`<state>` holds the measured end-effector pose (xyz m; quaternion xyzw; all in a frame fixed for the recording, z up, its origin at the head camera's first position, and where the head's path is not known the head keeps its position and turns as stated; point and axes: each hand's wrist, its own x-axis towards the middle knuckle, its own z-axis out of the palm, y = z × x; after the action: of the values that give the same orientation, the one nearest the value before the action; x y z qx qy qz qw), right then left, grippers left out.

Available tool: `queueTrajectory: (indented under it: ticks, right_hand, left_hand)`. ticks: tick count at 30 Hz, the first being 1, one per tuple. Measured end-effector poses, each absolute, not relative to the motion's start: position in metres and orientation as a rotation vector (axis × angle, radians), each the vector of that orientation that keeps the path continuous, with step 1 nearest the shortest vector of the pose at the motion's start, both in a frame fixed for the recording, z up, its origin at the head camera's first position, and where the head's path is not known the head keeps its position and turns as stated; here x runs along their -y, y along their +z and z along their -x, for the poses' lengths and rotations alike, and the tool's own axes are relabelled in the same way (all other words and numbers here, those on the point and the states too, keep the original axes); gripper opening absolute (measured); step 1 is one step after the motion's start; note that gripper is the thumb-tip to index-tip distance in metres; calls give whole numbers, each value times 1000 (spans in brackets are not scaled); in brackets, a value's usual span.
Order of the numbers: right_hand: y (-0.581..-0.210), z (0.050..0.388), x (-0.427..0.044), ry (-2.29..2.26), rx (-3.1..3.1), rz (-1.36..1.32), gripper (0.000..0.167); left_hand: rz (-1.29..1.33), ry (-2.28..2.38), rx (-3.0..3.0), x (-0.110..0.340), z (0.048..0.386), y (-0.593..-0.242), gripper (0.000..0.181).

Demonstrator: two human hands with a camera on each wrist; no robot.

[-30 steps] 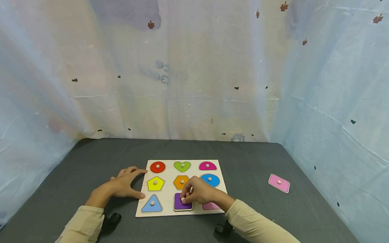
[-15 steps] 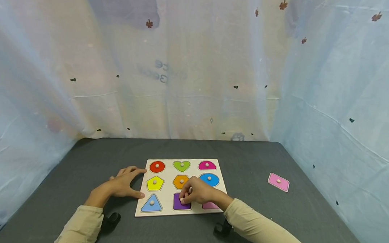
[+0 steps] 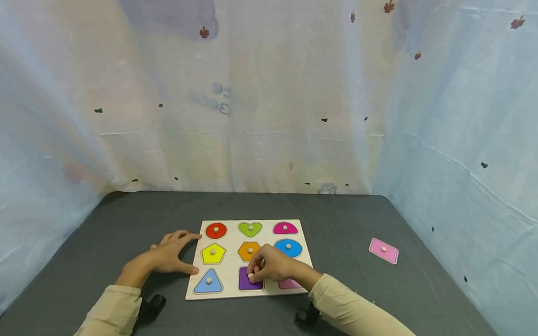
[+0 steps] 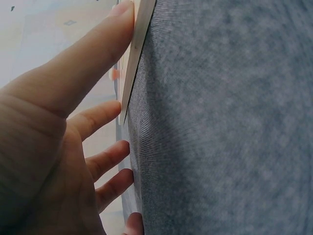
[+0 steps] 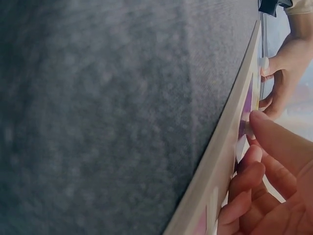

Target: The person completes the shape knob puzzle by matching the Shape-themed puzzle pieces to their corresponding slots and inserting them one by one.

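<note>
A wooden shape puzzle board (image 3: 229, 290) lies flat on the dark table. My right hand (image 3: 276, 264) pinches the knob of the purple square piece (image 3: 247, 284), which sits level in the bottom middle of the board; the right wrist view shows thumb and fingertips at that knob (image 5: 249, 129). My left hand (image 3: 166, 255) has its thumb and index finger spread, their tips resting on the board's left edge. In the left wrist view the thumb (image 4: 83, 58) lies along that edge. The pink rectangle spot (image 3: 289, 284) at bottom right is partly hidden by my right wrist.
A loose pink rectangle piece (image 3: 384, 251) with a knob lies on the table (image 3: 343, 225) right of the board. Other knobbed pieces, such as the blue triangle (image 3: 208, 283) and orange hexagon (image 3: 247, 250), sit in the board. Pale curtains (image 3: 265, 88) hang behind.
The purple square piece, raised and slightly askew a second ago, has gone down level into its recess under my right hand. My left hand stays at the board's edge.
</note>
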<state>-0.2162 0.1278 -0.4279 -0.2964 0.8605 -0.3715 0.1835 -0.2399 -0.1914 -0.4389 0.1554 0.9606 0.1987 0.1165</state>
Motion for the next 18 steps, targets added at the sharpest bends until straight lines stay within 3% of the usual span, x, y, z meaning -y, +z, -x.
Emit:
queueTrajectory:
  ticks: [18]
  right_hand:
    - [-428,218,-132,-1103,-2388,850,13]
  left_hand:
    - [-473,585,-2814,192,239,-436,100]
